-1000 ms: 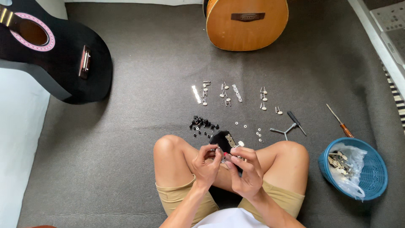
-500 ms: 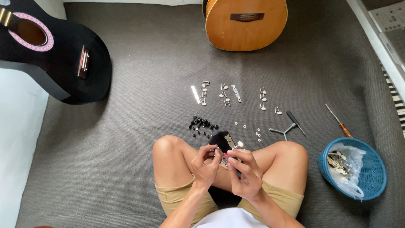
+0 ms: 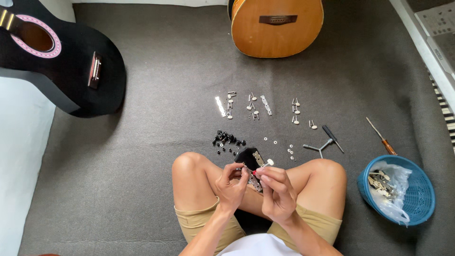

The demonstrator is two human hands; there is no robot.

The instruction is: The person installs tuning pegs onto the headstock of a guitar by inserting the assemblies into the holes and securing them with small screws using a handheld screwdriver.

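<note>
We sit cross-legged on grey carpet (image 3: 142, 156), our left hand (image 3: 231, 186) and right hand (image 3: 277, 192) both pinching the black headstock (image 3: 250, 156) over our lap. A black guitar (image 3: 61, 61), a wooden guitar (image 3: 277, 26), scattered tuners (image 3: 256, 106) and a blue basket (image 3: 417, 199) lie around us.

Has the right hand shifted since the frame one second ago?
Yes, slightly. The right hand has slid left across the black headstock, closing on the left hand between the knees.

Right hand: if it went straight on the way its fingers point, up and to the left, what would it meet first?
The right hand would most likely meet the left hand's fingertips first, beside the black headstock.
</note>
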